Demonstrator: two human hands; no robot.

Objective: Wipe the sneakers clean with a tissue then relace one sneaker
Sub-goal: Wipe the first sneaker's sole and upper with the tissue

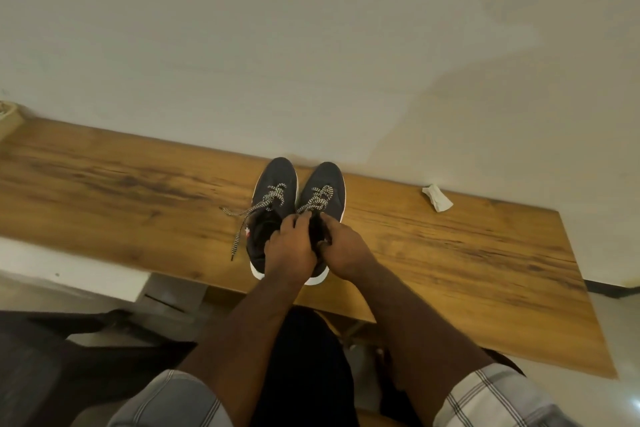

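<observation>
**Both hands at the collar of the right sneaker, pair on wooden bench**

Two dark navy knit sneakers with white soles stand side by side, toes toward the wall, touching. Left sneaker [273,198] has its black-and-white speckled lace [242,218] loose, ends trailing off to the left onto the wood. Right sneaker [323,187] shows lacing across the upper; its rear half is covered by the hands. Left hand [289,246] lies over the gap between the shoes, fingers [298,218] curled and pressed together at the right sneaker's opening. Right hand [346,250] grips the same collar, fingers curled in; cannot tell if either pinches a lace. Crumpled white tissue [437,198] lies well apart to the right, near the wall. Long brown wood-grain bench [121,184], streaky dark grain, runs against a plain off-white wall [311,45]. Pale glossy floor [616,322] at right. Plaid short sleeves at bottom edge.
</observation>
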